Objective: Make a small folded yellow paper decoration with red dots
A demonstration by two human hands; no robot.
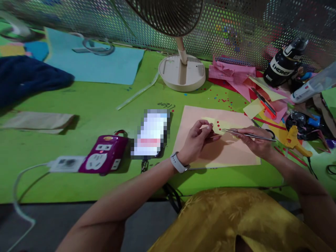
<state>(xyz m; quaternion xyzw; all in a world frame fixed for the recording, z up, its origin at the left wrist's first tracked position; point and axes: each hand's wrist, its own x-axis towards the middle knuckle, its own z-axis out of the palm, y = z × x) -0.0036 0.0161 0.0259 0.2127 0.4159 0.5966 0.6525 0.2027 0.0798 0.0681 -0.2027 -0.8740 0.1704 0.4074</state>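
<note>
Pinching a yellow slip, the left hand was right of centre in the frame, over the pale pink sheet on the green bench. And there they sat, on the slip's right-hand part: tiny red squares, in a short line slanting down to the right! Across from them, the right hand had its fingers closed around the tweezers, long axis nearly level across the frame, tips pointing left, back end a touch lower. It all hung on those tips: they lay just beside the lowest square, to its right, and I couldn't tell whether they touched it or whether the prongs were pressed together. The squares lay just right of the left fingers and left of the right fingers, the left hand being the nearer.
</note>
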